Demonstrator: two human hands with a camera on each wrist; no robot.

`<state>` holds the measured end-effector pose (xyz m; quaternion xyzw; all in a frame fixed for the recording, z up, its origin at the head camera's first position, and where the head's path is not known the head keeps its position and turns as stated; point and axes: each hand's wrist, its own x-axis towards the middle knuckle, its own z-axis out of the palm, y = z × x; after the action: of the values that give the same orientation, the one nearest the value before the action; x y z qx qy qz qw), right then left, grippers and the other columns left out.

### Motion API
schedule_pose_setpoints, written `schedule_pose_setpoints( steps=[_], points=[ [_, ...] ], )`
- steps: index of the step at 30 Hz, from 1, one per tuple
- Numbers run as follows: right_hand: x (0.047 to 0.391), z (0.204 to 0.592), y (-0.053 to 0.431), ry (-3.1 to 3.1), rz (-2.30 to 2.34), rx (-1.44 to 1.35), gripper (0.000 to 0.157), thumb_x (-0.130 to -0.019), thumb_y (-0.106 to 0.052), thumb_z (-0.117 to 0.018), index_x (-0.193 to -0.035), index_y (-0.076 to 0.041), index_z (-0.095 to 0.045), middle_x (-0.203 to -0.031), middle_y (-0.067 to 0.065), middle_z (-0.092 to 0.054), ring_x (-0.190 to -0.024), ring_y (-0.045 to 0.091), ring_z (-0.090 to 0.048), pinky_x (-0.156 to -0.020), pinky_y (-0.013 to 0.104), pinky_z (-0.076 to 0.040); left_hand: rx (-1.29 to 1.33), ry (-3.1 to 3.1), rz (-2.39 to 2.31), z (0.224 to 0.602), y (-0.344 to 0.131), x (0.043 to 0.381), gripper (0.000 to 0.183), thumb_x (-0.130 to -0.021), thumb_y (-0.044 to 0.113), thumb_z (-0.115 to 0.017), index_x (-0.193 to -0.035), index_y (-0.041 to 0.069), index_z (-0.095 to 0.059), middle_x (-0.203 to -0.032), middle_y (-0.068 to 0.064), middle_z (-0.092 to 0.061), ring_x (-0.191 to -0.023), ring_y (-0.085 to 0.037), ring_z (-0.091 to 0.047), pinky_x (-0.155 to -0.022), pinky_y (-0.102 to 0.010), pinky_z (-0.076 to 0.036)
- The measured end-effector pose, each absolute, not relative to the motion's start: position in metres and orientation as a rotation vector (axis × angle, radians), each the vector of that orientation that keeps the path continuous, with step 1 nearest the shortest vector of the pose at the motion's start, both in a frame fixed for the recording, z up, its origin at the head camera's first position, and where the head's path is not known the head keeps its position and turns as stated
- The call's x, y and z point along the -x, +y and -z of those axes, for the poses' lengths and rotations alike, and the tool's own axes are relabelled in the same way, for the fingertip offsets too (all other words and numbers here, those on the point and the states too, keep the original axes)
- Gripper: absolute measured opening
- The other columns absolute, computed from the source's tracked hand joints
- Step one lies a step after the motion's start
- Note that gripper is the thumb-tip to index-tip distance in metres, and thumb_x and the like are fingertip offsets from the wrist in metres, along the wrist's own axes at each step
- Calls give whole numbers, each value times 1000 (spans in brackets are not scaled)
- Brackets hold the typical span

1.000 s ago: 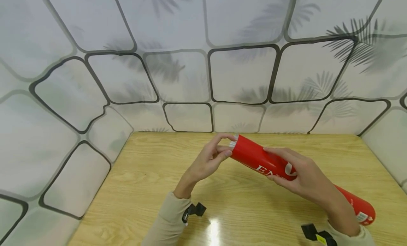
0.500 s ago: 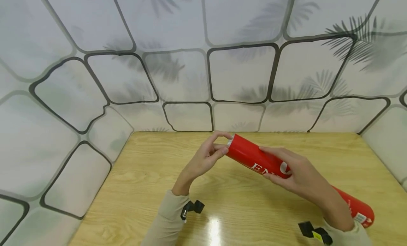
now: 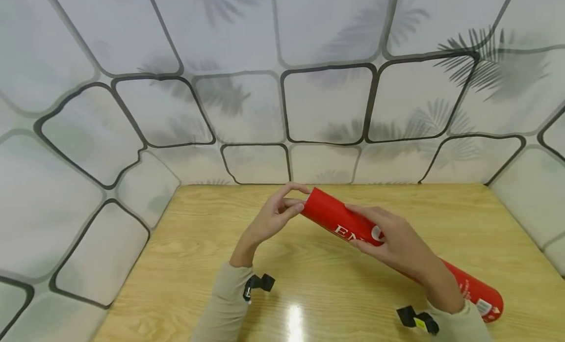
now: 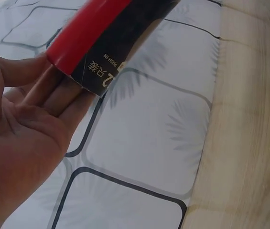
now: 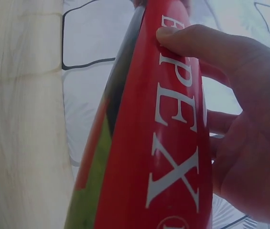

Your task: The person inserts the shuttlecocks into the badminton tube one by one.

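Observation:
A long red shuttlecock tube [image 3: 326, 212] with white lettering is held tilted above the table, its far-left end raised. My right hand [image 3: 397, 241] grips it around the middle, thumb on the near side, as the right wrist view also shows. At the raised end, my left hand [image 3: 271, 217] has bent fingers and thumb about the rim; a small white sliver of a shuttlecock shows between them. In the left wrist view, several fingers [image 4: 60, 93] reach into the tube's mouth, which hides the shuttlecock. A dark strip with printed characters runs along the tube's side.
Beneath lies a pale wooden table [image 3: 198, 253], with a light reflection near its front. A light cloth wall [image 3: 326, 106] with dark outlines and leaf prints stands behind it and at both sides. The tube's lower end [image 3: 481, 295] extends beyond the right forearm.
White feathers stuck out of the tube's mouth earlier; now barely a sliver shows, as the left fingers sit closer to the rim. Both hands and the tube have shifted slightly left in view.

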<state>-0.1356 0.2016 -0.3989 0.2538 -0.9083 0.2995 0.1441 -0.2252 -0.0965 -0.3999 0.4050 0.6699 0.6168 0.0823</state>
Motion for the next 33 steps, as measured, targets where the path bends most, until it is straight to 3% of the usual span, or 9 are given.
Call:
schedule_pose_setpoints(
  steps=[6, 10, 20, 25, 33],
  points=[
    [149, 407, 191, -2643, -831, -714, 70, -83, -21, -87, -147, -17, -57, -126, 7, -68, -104, 23, -66, -79, 41, -60, -1123, 2158, -1809, 408, -107, 234, 28, -105, 2, -55, -133, -1, -55, -124, -23, -69, -114, -32, -69, -98, -42, -55],
    [160, 417, 182, -2688, -822, -694, 68, -84, -23, -87, -145, -15, -57, -127, 9, -68, -105, 25, -66, -83, 44, -58, -1039, 2257, -1826, 416, -124, 244, 24, -104, 3, -58, -127, -5, -59, -118, -22, -71, -110, -34, -70, -97, -49, -55],
    [171, 443, 166, -2835, -711, -636, 65, -85, -30, -84, -143, -15, -58, -114, 7, -70, -91, 20, -63, -76, 41, -54, -707, 2548, -1842, 427, -167, 255, 20, -104, 7, -60, -119, -7, -62, -110, -29, -66, -98, -44, -68, -91, -51, -57],
    [170, 450, 166, -2853, -669, -631, 65, -85, -29, -85, -142, -14, -59, -110, 7, -69, -87, 18, -62, -74, 40, -55, -569, 2633, -1837, 420, -173, 247, 21, -105, 2, -55, -119, -13, -61, -115, -34, -65, -102, -51, -65, -91, -60, -55],
    [173, 454, 163, -2859, -660, -618, 65, -87, -32, -83, -144, -15, -57, -115, 9, -69, -92, 21, -63, -76, 43, -55, -448, 2663, -1852, 442, -195, 272, 30, -107, 15, -56, -125, -8, -61, -125, -29, -63, -112, -46, -65, -95, -58, -54]
  ],
)
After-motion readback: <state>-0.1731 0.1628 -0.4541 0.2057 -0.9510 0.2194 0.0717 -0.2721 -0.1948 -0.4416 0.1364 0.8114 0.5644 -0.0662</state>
